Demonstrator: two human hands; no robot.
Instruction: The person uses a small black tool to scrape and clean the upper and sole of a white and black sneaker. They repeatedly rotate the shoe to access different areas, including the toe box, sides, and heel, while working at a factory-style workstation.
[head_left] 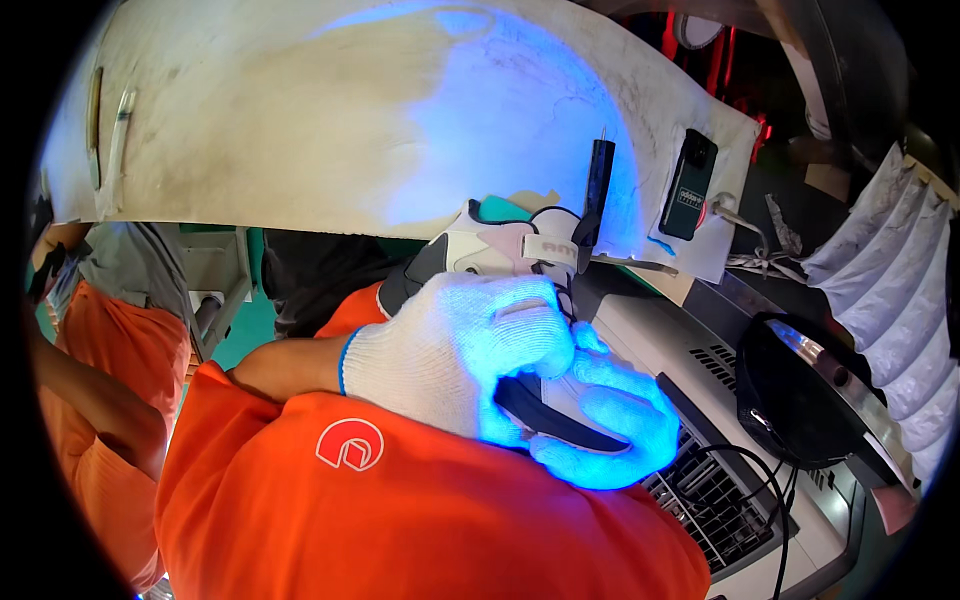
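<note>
Both my hands wear white knit gloves, tinted blue by a strong light, and meet in front of my chest. My left hand (470, 345) comes in from the left with its fingers curled round a shoe piece with a dark curved edge (565, 415). Against its other side closes my right hand (630, 415), fingers bent around it. Much of the held piece is hidden by the gloves. Just beyond the hands lies a white, pink and dark grey sneaker (490, 245) with a light strap; I cannot tell whether it joins the held piece.
A pale worktable (300, 120) spans the far side, carrying a black pointed tool (598, 190) and a dark phone (690, 185). To the right are a light machine with a grille (720, 510), a black round housing (795, 400) and a pleated white duct (880, 270). Another person's orange sleeve (115, 350) is at left.
</note>
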